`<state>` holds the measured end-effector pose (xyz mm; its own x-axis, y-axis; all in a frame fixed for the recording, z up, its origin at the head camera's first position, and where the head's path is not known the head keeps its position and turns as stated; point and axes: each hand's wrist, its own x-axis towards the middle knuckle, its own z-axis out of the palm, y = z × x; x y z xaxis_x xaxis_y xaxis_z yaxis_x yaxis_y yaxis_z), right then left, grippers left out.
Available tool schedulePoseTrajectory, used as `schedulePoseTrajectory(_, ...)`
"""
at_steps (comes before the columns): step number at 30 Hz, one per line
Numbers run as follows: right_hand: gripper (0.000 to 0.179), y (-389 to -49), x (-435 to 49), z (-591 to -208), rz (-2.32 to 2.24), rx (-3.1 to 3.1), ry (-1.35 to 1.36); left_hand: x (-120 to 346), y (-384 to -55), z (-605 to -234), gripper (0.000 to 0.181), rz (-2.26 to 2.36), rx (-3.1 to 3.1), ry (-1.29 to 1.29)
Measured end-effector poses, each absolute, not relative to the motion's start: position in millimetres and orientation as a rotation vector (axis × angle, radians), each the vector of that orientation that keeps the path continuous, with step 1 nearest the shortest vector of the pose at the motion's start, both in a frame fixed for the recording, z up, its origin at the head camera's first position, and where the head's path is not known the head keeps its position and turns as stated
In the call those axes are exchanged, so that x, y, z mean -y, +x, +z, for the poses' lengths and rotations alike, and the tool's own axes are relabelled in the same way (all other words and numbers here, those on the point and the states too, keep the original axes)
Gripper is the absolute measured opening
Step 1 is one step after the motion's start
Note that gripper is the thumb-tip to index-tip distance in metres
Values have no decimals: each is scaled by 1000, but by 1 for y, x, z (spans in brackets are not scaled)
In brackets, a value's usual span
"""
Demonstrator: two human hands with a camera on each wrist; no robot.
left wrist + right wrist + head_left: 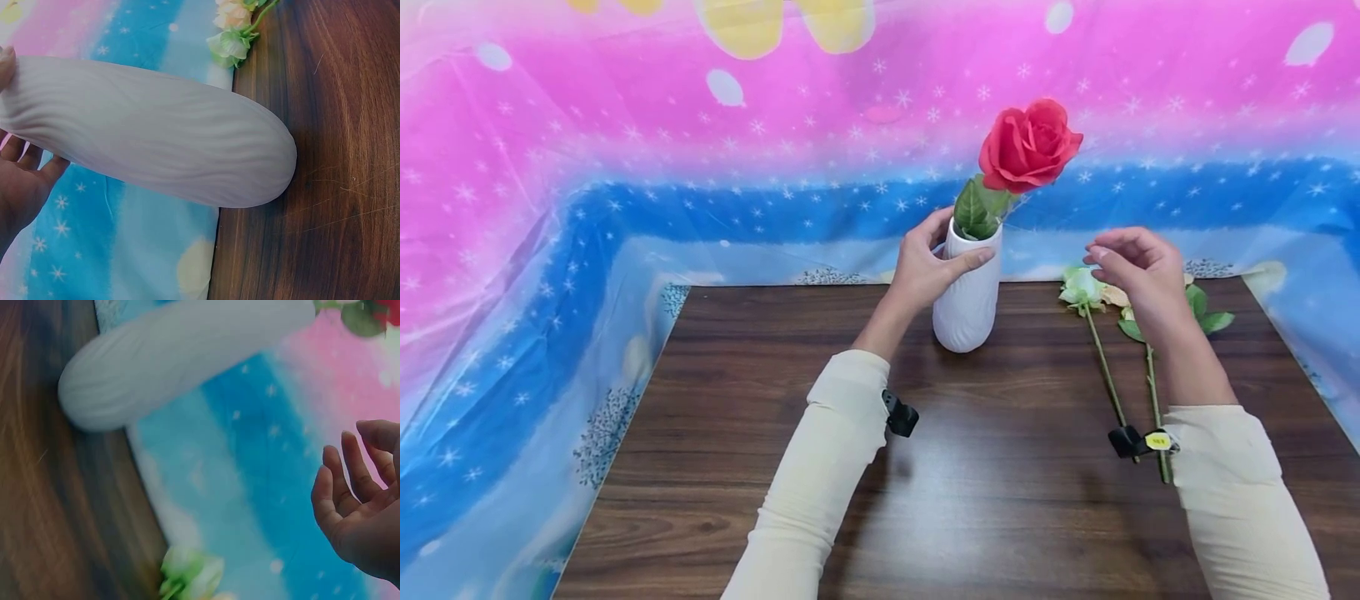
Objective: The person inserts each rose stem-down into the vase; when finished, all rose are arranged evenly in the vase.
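A white vase (967, 292) with wavy ridges stands near the table's back edge, leaning slightly in the head view. One red rose (1030, 148) with a green leaf (977, 208) rises from its mouth; the lower stem is hidden inside. My left hand (928, 262) grips the vase just below the rim, thumb across the front. To the right, my right hand (1138, 279) hangs in the air with loosely bent fingers and holds nothing. Below and behind it, a whitish-green rose (1082, 287) lies on the table beside a second flower, whose peach bloom (1115, 296) is partly covered by that hand.
The dark wood table (760, 442) has a patterned cloth (820, 158) hanging behind it and along its left side. Two flower stems (1107, 367) point toward the front. Small black cameras (901, 414) sit on both wrists.
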<state>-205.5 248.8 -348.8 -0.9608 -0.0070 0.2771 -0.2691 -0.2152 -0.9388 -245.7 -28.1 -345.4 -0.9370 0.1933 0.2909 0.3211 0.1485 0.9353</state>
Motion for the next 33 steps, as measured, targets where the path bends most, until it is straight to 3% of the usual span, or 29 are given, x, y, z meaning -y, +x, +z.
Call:
schedulePoseTrajectory(14, 20, -230, -308, -430, 2207, 2338, -142, 29, -245, -344, 69, -1924, 2306, -520)
schedulePoseTrajectory(18, 12, -236, -313, -454, 2006, 2512, -293, 29, -245, -344, 69, -1926, 2302, -527)
schedulePoseTrajectory(24, 49, -238, -317, -477, 1762, 2757, -312, 28, -245, -345, 69, -1925, 2311, -526)
schedulePoseTrajectory(33, 56, -235, -322, -488, 1694, 2836, -264, 29, -246, -346, 70, -1935, 2302, -511)
